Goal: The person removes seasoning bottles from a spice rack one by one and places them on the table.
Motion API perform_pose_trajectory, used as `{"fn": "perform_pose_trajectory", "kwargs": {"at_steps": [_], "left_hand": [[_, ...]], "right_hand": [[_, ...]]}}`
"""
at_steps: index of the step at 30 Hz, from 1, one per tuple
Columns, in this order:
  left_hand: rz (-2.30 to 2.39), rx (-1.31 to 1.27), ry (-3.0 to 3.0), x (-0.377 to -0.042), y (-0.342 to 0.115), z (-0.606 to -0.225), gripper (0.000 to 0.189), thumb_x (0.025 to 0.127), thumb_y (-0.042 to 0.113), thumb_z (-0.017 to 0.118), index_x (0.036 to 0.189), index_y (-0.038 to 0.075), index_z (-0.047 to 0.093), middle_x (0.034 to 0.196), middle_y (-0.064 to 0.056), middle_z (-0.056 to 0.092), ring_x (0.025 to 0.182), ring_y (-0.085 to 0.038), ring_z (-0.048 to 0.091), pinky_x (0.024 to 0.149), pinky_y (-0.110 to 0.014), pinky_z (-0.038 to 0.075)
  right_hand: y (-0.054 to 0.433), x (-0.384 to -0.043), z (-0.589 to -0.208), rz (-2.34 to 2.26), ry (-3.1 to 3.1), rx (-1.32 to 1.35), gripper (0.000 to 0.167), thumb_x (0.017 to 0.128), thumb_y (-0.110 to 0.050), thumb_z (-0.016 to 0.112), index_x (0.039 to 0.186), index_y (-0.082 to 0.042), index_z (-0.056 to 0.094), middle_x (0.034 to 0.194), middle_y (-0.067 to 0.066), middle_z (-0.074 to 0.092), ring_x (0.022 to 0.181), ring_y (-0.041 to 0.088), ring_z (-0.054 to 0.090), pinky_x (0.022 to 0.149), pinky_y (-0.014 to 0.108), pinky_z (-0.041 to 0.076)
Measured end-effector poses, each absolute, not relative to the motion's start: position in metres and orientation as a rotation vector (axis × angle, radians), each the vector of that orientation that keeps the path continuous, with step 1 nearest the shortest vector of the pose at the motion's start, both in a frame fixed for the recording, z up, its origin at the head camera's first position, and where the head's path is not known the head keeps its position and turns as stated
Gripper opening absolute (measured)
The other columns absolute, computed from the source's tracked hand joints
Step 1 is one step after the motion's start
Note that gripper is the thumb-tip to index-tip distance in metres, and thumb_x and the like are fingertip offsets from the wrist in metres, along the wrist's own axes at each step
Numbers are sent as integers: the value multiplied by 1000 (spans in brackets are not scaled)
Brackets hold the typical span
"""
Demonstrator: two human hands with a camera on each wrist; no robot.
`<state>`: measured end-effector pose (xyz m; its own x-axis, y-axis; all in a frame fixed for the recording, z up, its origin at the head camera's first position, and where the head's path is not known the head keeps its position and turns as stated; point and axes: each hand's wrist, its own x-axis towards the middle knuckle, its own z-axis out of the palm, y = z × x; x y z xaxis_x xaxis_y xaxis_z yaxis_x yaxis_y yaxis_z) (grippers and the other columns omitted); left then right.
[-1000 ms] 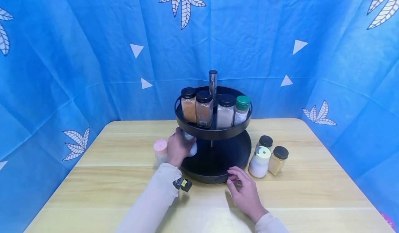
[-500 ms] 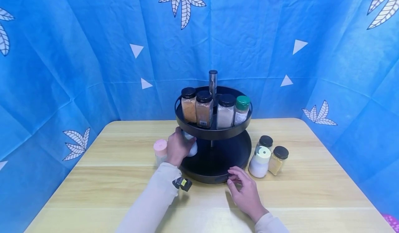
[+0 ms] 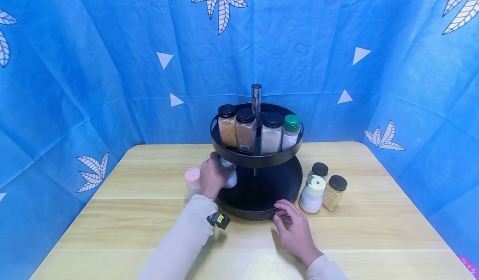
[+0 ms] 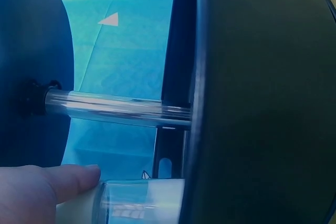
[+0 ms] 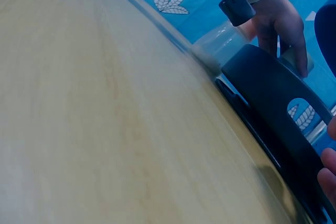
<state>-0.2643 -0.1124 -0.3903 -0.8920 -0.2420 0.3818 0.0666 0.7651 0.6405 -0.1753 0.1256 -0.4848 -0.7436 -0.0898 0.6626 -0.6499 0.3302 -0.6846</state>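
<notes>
A black two-tier turntable rack (image 3: 258,161) stands on the table. At its left side my left hand (image 3: 213,177) grips a seasoning jar (image 3: 232,181) with white contents by its pale lid. In the left wrist view the clear jar (image 4: 128,199) stands at the lower tray, my thumb or finger lying along the lid. My right hand (image 3: 297,232) is at the front right of the lower tray (image 3: 258,192), relaxed fingers bent right at its rim. The right wrist view shows only fingertips (image 5: 328,161) beside that rim.
Three black-lidded spice jars (image 3: 245,132) and a green-lidded one (image 3: 291,132) sit on the upper tier. A pink-lidded jar (image 3: 192,180) is left of the rack. Right of it stand a white-lidded jar (image 3: 312,196) and two black-lidded jars (image 3: 333,194). Blue curtain surrounds the table.
</notes>
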Motion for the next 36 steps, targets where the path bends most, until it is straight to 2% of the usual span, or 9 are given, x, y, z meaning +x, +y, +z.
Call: {"fn": "perform_pose_trajectory", "kwargs": {"at_steps": [8,20,36], "left_hand": [[-938,147,-2516,-263,-111,-390,55,75,29,83,113,-2,58,99,-20,69,85,-33,67,73,-43,56],[-951,140,-2513,-258,-109,-388,62,69,31,87,116,-1,61,99,-18,70,83,-31,68,71,-41,56],[-916,39,-2505,-252,-111,-388,59,66,33,89,111,3,65,98,-14,72,83,-29,69,71,-40,56]], "right_hand": [[126,-176,-483,1416,-2093,651,37,74,18,70,106,0,67,116,12,64,81,21,68,72,31,58],[127,-176,-483,1379,-2110,647,35,73,17,70,104,2,66,114,13,64,81,17,67,71,31,58],[126,-175,-484,1402,-2090,656,37,74,18,70,106,-1,67,115,11,64,82,17,67,71,31,58]]}}
